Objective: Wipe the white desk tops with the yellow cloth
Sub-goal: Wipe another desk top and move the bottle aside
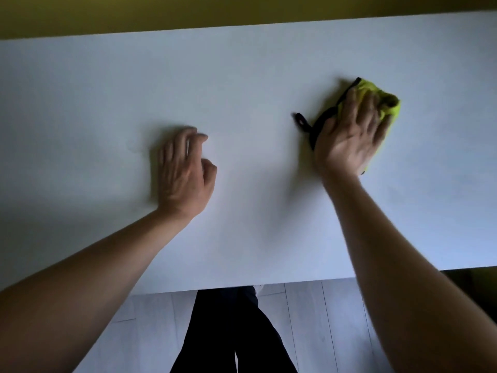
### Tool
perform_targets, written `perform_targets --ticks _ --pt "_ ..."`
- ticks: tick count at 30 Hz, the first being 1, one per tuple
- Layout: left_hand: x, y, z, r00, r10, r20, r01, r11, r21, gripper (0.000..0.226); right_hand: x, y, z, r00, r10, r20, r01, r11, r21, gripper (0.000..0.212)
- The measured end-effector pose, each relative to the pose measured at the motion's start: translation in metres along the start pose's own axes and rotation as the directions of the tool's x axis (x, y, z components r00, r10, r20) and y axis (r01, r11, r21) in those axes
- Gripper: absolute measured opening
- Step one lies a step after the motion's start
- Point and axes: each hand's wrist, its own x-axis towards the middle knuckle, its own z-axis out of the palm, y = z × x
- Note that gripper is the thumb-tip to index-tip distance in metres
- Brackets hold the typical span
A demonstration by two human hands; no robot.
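Observation:
The white desk top [242, 84] fills most of the view. On its right half lies the yellow cloth [387, 102], bunched, with a black edge and a black loop sticking out to the left. My right hand [349, 135] lies flat on the cloth with straight fingers and presses it onto the desk; the hand is blurred. My left hand [183, 170] rests on the desk left of centre, fingers loosely curled, holding nothing.
A yellow-green wall [188, 12] runs behind the desk's far edge. The near edge crosses the lower frame, with grey floorboards [309, 332] and my dark trouser legs [231, 332] below it.

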Motion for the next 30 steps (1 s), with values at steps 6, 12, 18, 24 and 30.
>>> perform_targets --ticks 6,12,18,24,30 --pt "0.057 -0.007 0.015 1.000 -0.002 -0.004 0.002 1.000 0.021 0.058 -0.050 -0.104 0.030 0.867 -0.497 0.025 0.492 0.863 0.116 0.059" --pt "0.113 -0.012 0.021 0.997 -0.026 0.071 0.023 0.999 0.041 0.062 -0.008 -0.053 0.023 0.857 -0.515 -0.005 0.511 0.851 0.120 0.062" --pt "0.146 -0.029 0.030 0.993 -0.069 0.091 0.066 0.997 0.037 0.065 0.062 0.011 0.013 1.000 -0.020 -0.007 0.020 0.999 -0.044 0.068" --pt "0.144 -0.030 0.034 0.997 -0.070 0.032 0.069 0.997 0.040 0.063 0.037 -0.083 0.042 0.976 -0.216 0.016 0.216 0.976 0.030 0.069" --pt "0.145 -0.033 0.033 0.998 -0.050 0.028 0.049 0.998 0.049 0.063 0.035 -0.138 0.055 0.779 -0.627 0.026 0.615 0.772 0.160 0.057"
